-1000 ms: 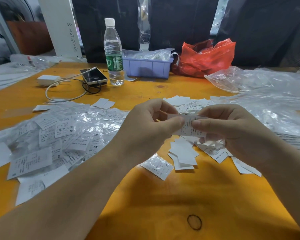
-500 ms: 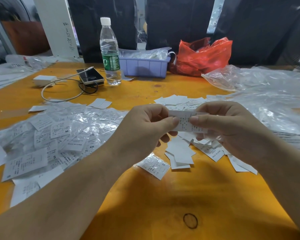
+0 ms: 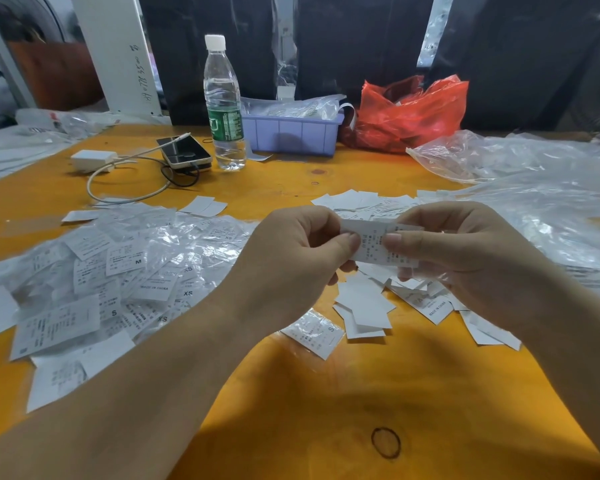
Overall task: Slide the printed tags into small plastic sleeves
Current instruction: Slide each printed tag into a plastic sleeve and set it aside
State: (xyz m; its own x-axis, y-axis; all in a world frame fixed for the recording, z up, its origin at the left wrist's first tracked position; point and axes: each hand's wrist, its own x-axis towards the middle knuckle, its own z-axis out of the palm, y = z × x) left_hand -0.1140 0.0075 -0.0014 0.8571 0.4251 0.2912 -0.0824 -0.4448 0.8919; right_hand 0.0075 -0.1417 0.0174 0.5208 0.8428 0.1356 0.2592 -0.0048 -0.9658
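Between the two hands, above the middle of the orange desk (image 3: 326,410), a printed tag (image 3: 373,245) is held flat with its long axis running roughly left to right. The left hand (image 3: 293,258) pinches its left end between thumb and fingers; the right hand (image 3: 465,258) pinches its right end, where a clear sleeve seems to wrap it, though the plastic is hard to make out. Both hands lie equally near, so the coming push likely runs along that axis. Loose tags (image 3: 364,306) lie just below.
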